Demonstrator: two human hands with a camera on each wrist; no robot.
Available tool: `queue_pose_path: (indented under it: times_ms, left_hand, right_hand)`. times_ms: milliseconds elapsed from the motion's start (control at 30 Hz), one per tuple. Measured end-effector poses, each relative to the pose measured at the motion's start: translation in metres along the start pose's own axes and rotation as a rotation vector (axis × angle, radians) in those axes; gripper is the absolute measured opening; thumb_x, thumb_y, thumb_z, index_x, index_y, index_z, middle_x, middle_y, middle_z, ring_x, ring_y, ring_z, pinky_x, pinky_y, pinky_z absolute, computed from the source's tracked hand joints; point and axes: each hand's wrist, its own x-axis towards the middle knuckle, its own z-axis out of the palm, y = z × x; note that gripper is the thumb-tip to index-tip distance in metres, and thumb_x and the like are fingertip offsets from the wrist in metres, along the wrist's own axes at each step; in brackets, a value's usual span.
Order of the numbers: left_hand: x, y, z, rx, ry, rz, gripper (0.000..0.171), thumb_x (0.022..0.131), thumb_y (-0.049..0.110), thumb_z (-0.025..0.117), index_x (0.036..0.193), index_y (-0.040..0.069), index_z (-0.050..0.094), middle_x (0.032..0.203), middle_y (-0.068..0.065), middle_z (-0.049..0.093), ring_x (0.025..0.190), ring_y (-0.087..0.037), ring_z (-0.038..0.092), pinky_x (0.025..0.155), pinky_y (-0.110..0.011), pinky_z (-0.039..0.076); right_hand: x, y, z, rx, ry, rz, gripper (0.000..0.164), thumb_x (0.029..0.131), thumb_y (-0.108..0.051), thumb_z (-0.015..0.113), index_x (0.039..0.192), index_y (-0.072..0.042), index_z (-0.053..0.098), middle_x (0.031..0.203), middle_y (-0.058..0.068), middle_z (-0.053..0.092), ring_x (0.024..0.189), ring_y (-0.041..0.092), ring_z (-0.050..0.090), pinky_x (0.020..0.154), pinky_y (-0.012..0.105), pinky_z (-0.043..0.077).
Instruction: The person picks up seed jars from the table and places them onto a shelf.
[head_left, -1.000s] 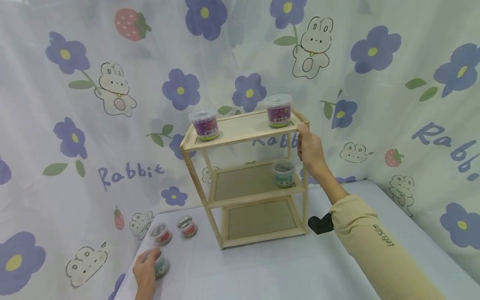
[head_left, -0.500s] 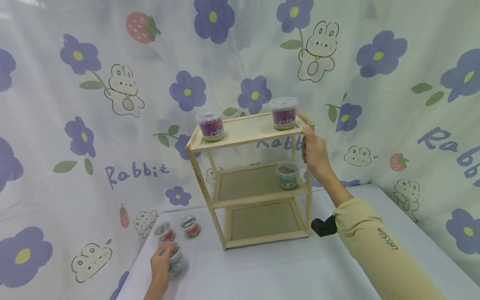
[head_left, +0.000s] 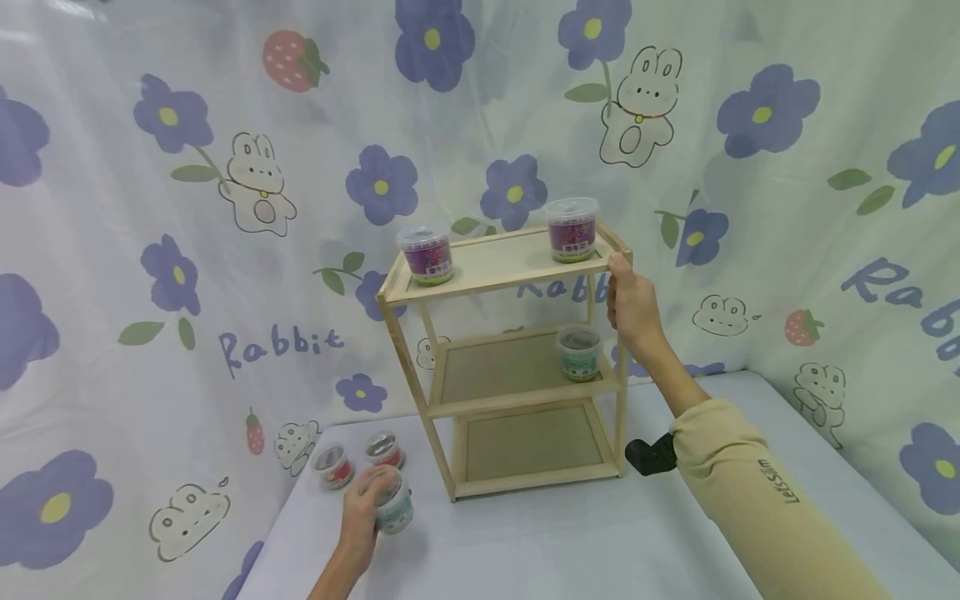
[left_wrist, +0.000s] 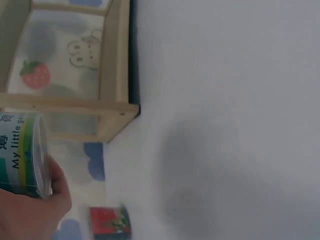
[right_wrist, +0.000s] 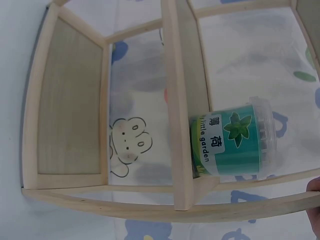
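Note:
My left hand (head_left: 362, 512) grips a clear plastic tub with a teal-green label (head_left: 394, 505), held above the table; its label reads "My little garden" in the left wrist view, with the thumb (left_wrist: 59, 187) along its end. My right hand (head_left: 632, 302) grips the front right corner post of a three-level wooden shelf (head_left: 517, 402), just under the top. A matching teal tub (right_wrist: 230, 142) stands at the right end of the middle level. Two purple-labelled tubs stand on the top level, one at the left (head_left: 427, 257) and one at the right (head_left: 572, 232).
Two red-labelled tubs stand on the table left of the shelf, one nearer (head_left: 333, 467) and one farther back (head_left: 385, 450). A black object (head_left: 651, 455) lies right of the shelf, partly behind the right sleeve. A patterned curtain (head_left: 300, 367) hangs behind the table (head_left: 525, 550).
My left hand has lifted the teal tub off the table and carried it to the right, toward the shelf. The right hand has kept its grip on the post. The head view has shifted slightly.

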Motion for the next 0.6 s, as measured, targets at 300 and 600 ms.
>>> queue_pose_path:
  times_ms: [300, 600]
  left_hand:
    - [-0.02, 0.039, 0.031, -0.088, -0.125, 0.128, 0.018, 0.094, 0.016, 0.055, 0.104, 0.003, 0.062, 0.093, -0.005, 0.064, 0.079, -0.024, 0.069, 0.072, -0.036, 0.056]
    - [-0.026, 0.074, 0.052, -0.131, -0.311, 0.28, 0.017, 0.095, 0.012, 0.05, 0.102, 0.0, 0.06, 0.081, -0.004, 0.069, 0.073, -0.019, 0.068, 0.064, -0.033, 0.055]
  right_hand:
    - [0.018, 0.028, -0.004, 0.0, 0.021, 0.003, 0.054, 0.102, -0.048, 0.039, 0.056, -0.02, 0.032, 0.044, -0.011, 0.03, 0.039, 0.005, 0.024, 0.038, 0.019, 0.022]
    - [0.0, 0.001, -0.002, -0.021, -0.006, -0.006, 0.052, 0.104, -0.038, 0.037, 0.056, -0.018, 0.033, 0.044, -0.012, 0.03, 0.039, 0.003, 0.026, 0.04, 0.019, 0.024]
